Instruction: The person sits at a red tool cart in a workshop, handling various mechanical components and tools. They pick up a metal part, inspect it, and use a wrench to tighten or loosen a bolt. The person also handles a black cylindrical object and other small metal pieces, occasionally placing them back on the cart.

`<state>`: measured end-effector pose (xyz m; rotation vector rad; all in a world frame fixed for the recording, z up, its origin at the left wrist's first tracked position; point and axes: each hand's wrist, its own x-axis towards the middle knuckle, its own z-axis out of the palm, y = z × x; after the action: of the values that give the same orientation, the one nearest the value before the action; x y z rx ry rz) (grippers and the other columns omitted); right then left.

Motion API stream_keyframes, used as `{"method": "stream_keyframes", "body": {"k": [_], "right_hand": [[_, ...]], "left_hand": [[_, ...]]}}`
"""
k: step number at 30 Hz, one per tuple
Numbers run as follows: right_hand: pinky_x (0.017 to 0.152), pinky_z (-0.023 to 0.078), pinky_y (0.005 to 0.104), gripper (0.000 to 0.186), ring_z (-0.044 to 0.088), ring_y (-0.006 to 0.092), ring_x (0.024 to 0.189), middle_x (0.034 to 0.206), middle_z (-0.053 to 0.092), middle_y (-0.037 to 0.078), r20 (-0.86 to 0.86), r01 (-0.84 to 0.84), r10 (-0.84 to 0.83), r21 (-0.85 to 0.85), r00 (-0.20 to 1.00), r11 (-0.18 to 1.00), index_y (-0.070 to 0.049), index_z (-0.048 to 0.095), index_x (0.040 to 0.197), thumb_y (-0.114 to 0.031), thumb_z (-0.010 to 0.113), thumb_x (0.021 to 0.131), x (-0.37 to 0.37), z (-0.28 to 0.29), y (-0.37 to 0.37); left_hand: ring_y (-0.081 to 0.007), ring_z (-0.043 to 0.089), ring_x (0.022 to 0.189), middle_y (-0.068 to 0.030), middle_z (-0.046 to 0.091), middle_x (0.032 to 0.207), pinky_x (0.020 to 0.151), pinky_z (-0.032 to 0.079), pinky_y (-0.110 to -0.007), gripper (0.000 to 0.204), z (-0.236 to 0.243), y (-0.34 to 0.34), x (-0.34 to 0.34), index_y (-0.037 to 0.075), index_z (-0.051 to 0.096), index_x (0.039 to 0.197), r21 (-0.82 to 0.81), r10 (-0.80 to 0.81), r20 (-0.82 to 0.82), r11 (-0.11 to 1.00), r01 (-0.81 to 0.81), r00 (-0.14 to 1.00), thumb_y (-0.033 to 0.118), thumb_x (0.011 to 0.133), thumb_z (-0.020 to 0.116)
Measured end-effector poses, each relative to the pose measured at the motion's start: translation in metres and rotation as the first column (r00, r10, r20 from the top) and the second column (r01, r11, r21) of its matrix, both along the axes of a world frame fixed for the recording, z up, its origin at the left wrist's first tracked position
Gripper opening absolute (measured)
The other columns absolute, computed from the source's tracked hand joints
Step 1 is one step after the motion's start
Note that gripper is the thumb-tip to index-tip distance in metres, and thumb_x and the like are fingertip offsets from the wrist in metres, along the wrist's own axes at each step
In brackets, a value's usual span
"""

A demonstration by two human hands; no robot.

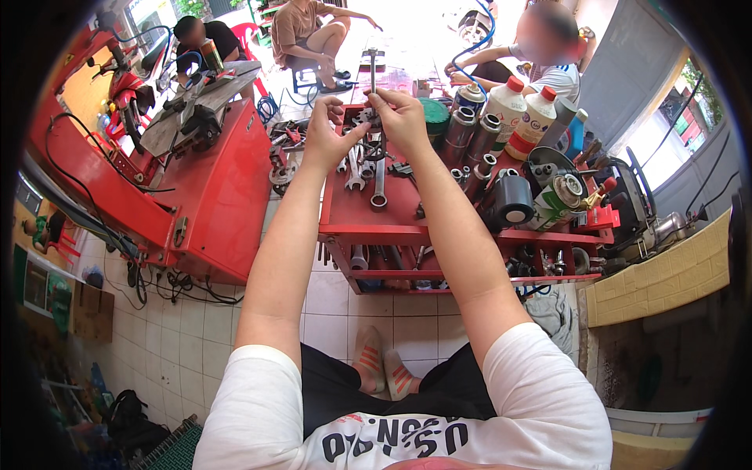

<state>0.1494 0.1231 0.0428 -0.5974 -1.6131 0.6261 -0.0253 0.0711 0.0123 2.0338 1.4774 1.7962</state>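
My right hand (401, 119) is closed around a metal tool (374, 77) with a long upright shaft and a short crosspiece at its top. Its lower part shows dark metal pieces between my hands, partly hidden by fingers. My left hand (327, 135) is beside it, fingers curled but apart from the thumb. The thumb tip reaches the tool's lower part; whether it touches is hard to tell. Below both hands, a combination wrench (379, 188) and an open-end wrench (355, 174) lie on the red tool cart (345, 216).
Sockets (460, 129), bottles (505, 106), and a spray can (552, 200) crowd the cart's right side. More tools fill its lower shelf. At left is a red bench (219, 188) with hanging cables (176, 286). Several people sit beyond the cart, including one person (309, 35) on a stool.
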Motion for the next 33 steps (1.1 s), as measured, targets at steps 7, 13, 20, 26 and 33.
{"method": "stream_keyframes", "body": {"k": [7,13,20,26,33], "right_hand": [[0.082,0.048,0.0372,0.02,0.061,0.0223,0.083,0.088,0.079,0.01,0.02,0.005,-0.005,0.014,1.0,1.0,-0.008,0.083,0.108,-0.019,0.074,0.094,0.001,0.0,-0.001],[0.081,0.048,0.0373,0.02,0.06,0.0218,0.082,0.084,0.077,0.009,0.035,0.004,-0.005,0.026,0.999,1.0,-0.008,0.083,0.107,-0.02,0.075,0.094,0.0,0.0,0.001],[0.081,0.048,0.0366,0.019,0.06,0.0215,0.083,0.086,0.078,0.008,0.016,0.005,-0.004,-0.018,1.0,1.0,-0.008,0.083,0.107,-0.02,0.075,0.094,0.003,-0.001,0.002],[0.081,0.049,0.0368,0.019,0.061,0.0213,0.086,0.091,0.08,0.01,0.023,-0.016,0.016,-0.001,1.0,1.0,-0.009,0.083,0.108,-0.019,0.075,0.094,0.0,0.002,-0.003],[0.082,0.05,0.0364,0.02,0.062,0.0219,0.086,0.088,0.079,0.01,0.032,-0.005,0.006,-0.007,0.999,1.0,-0.009,0.083,0.11,-0.019,0.076,0.094,0.0,-0.001,0.001]], "left_hand": [[-0.0125,0.055,0.089,-0.002,0.057,0.101,0.077,0.047,-0.029,0.069,0.0,-0.001,0.003,0.009,0.051,0.123,-0.006,-0.011,-0.006,1.0,0.011,1.0,0.034,0.075,0.093],[-0.0171,0.056,0.084,-0.0069,0.058,0.1,0.078,0.051,-0.033,0.043,-0.003,0.007,-0.007,0.005,0.053,0.118,0.025,0.117,0.118,0.992,-0.121,0.986,0.011,0.082,0.076],[-0.0181,0.056,0.081,-0.0081,0.059,0.099,0.076,0.051,-0.034,0.033,-0.002,0.006,-0.002,0.004,0.055,0.116,-0.003,0.159,0.205,0.987,-0.162,0.966,0.005,0.085,0.068],[-0.0168,0.056,0.087,-0.0064,0.058,0.102,0.079,0.05,-0.033,0.053,0.0,0.003,-0.003,0.005,0.053,0.118,0.014,0.005,0.111,1.0,-0.007,0.994,0.029,0.083,0.086],[-0.0123,0.055,0.089,-0.0021,0.057,0.101,0.077,0.047,-0.029,0.063,0.0,-0.001,0.001,0.009,0.052,0.121,-0.011,0.001,0.024,1.0,-0.001,1.0,0.034,0.079,0.091]]}}
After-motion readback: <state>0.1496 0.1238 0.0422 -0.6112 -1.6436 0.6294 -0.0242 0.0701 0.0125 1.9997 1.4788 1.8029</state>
